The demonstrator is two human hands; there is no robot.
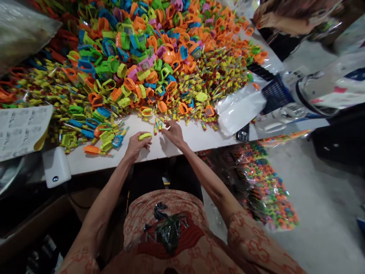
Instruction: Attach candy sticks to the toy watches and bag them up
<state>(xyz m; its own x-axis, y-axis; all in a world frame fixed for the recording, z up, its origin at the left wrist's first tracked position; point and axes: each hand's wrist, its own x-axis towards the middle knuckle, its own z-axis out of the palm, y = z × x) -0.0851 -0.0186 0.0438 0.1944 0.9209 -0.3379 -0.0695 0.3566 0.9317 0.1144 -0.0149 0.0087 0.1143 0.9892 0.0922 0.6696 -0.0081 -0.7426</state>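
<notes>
My left hand (pixel 137 145) is closed around a yellow-green plastic toy watch (pixel 145 136) at the near edge of the white table (pixel 199 139). My right hand (pixel 173 132) rests on the table just right of it, fingers curled onto a small wrapped candy stick (pixel 156 127) at the fringe of the pile. Beyond both hands a huge heap of orange, green, blue and pink toy watches (pixel 148 49) mixed with small yellow candy packets (pixel 216 76) covers the table.
A stack of clear plastic bags (pixel 239 110) lies at right beside a blue basket (pixel 275 95). A white box (pixel 56 167) sits at the left table edge, printed paper (pixel 23 129) behind it. Filled bags of toys (pixel 265 186) lie on the floor. Another person (pixel 299 19) stands at top right.
</notes>
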